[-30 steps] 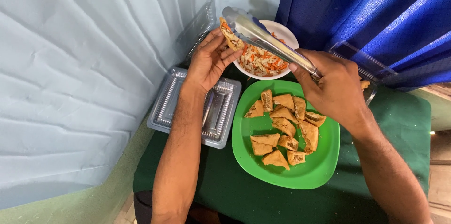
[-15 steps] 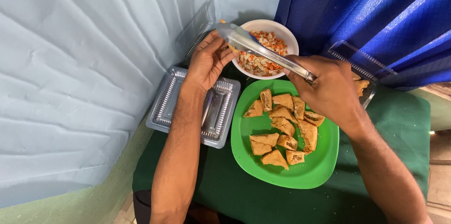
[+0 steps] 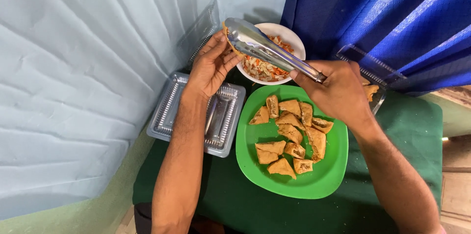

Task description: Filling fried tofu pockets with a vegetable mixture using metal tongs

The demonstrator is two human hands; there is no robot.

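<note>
1. Counting from the middle of the frame: one green plate (image 3: 327, 179) carries about a dozen fried golden pieces (image 3: 290, 134), some cut open to show filling; one white bowl (image 3: 289, 31) above it holds shredded orange-and-white salad (image 3: 262, 68); one pair of metal tongs (image 3: 271, 49); one clear plastic tray (image 3: 167, 116) left of centre, with its lid (image 3: 198, 30) tilted against the pale cloth (image 3: 73, 67) behind it.
2. Right hand (image 3: 338, 91), at centre right, is closed around the tongs' handle end; the tongs run up and left across the bowl, their tips nearly together.
3. Left hand (image 3: 208, 69), upper centre, is half open with fingers raised, cupping one fried piece (image 3: 229, 38) at the bowl's left rim. The tongs' tips sit right at that piece; whether they pinch it I cannot tell.
4. That piece lies between the two hands, above the tray's right edge and just left of the salad.
5. Another clear container (image 3: 373, 74) with a few more fried pieces shows at right, partly hidden behind the right hand, under a blue curtain (image 3: 392, 18).
6. Everything rests on a green tablecloth (image 3: 417, 141). The left forearm crosses the tray's right edge.
</note>
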